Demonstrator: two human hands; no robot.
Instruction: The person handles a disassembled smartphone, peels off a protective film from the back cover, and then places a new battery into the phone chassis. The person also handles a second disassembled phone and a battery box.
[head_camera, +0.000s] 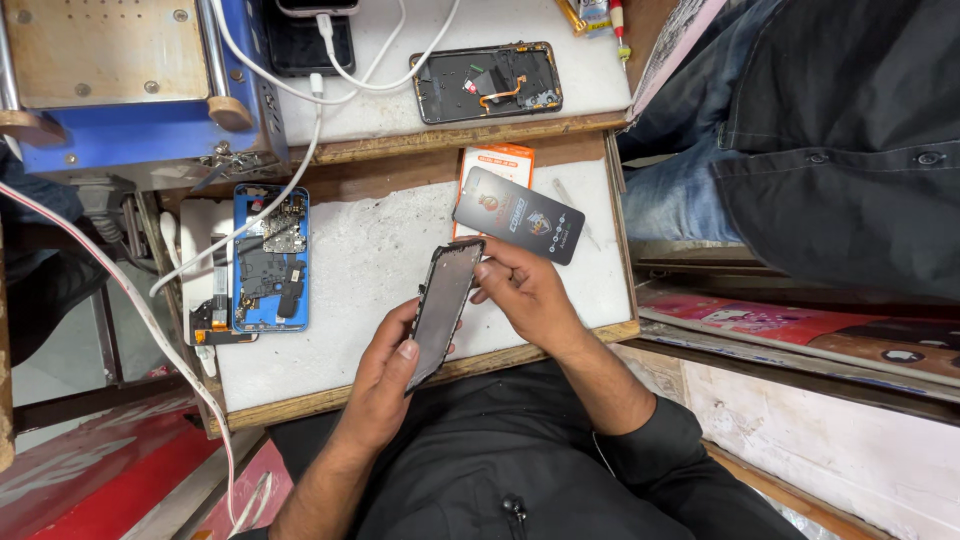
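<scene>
Phone screen panel (443, 310) held edge-on between both hands above the white work mat (370, 270), tilted, dark face mostly away from camera. Left hand (385, 365) wraps the lower end, thumb pressed on the near edge, fingers behind. Right hand (525, 290) pinches the upper end with its fingertips. Panel looks thin, light, stiff, likely brittle glass; safest hold is by the long edges or frame, not the flat face or corners. Just beyond the right hand lies a dark printed card (518, 215) over an orange packet (500, 160). Left on the mat: opened blue phone (270, 260) with its boards showing. Farther back, another opened phone (487, 82), white cables (330, 60), blue machine (130, 80). Second person in dark clothes stands at right (830, 130), close to the bench edge.
</scene>
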